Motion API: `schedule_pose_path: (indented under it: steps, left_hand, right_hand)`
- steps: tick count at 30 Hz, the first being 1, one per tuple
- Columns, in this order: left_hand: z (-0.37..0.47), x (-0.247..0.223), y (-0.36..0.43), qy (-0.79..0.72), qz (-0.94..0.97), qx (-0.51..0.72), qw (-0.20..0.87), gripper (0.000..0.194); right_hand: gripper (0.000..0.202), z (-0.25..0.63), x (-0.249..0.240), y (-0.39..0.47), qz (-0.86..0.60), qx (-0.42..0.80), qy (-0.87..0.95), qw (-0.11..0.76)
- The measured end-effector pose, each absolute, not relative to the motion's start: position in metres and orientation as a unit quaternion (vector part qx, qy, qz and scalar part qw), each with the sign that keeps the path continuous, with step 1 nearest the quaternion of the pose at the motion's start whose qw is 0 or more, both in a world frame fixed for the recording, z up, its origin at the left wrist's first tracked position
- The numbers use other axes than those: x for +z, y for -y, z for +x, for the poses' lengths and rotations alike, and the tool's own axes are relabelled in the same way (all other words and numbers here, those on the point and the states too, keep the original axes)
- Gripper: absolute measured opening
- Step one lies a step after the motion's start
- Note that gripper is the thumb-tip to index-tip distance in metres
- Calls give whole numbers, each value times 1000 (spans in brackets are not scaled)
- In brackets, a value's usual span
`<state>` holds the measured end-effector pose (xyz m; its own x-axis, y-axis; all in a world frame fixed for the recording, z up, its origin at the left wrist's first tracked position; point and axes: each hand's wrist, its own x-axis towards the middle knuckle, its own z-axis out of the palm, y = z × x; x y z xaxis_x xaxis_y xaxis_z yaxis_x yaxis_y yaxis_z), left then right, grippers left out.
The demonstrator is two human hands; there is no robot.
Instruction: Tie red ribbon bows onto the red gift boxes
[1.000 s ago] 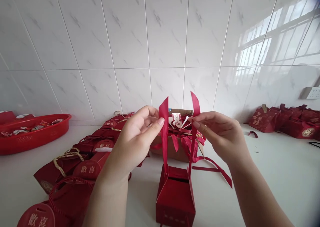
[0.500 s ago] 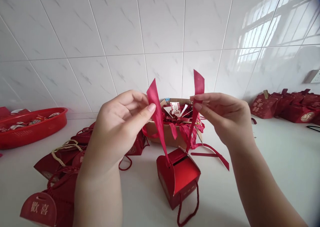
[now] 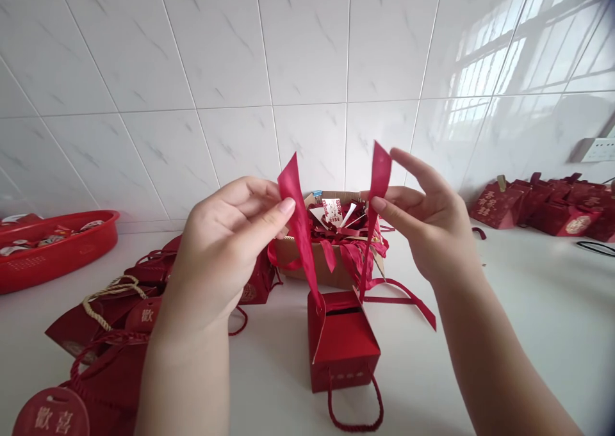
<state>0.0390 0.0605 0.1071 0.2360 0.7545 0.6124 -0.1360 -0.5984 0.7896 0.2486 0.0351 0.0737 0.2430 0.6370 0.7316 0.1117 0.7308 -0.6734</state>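
Note:
A small red gift box [image 3: 343,340] with a slot in its top sits on the white counter between my forearms. Its red rope handle [image 3: 355,426] droops at the front. Two ends of a red ribbon [image 3: 305,250] rise from holes at the box's top. My left hand [image 3: 235,231] pinches the left end between thumb and fingers. The right end is pinched by my right hand [image 3: 423,212], whose index finger is raised and touches the ribbon's edge near the tip. Both ends stand upright above the box, apart from each other.
Behind the box stands a cardboard box [image 3: 302,263] of red ribbons and cards. Several red gift boxes [image 3: 110,372] with rope handles crowd the left. A red plastic basket [image 3: 57,257] holds small packets. More red boxes [image 3: 562,212] line the wall at right.
The gift box has turned to face me more squarely. My right index finger has lifted toward the ribbon tip; both hands keep their pinch. The view has shifted slightly.

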Motion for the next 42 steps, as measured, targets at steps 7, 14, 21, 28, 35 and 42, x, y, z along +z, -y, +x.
schedule_pose_path:
  steps: [7,14,21,28,35,42]
  left_hand:
    - [43,105,-64,-235,673,566,414,4]
    - [46,102,-62,-226,670,580,405,5]
    - [50,103,-62,-235,654,602,393,13]
    - [55,103,-60,-234,644,619,384,17]
    - [56,105,-60,-246,647,609,388,21]
    - [54,105,-64,-252,652,615,364,14]
  right_hand:
    - [28,246,75,-31,-304,206,571,734]
    - [8,241,76,-25,-313,233,586,710]
    - [6,237,77,-24,-304,269,567,717]
    - [3,238,80,-23,-290,313,559,711]
    - [1,237,79,-25,-289,326,561,704]
    - [2,244,77,-27,-314,314,567,694]
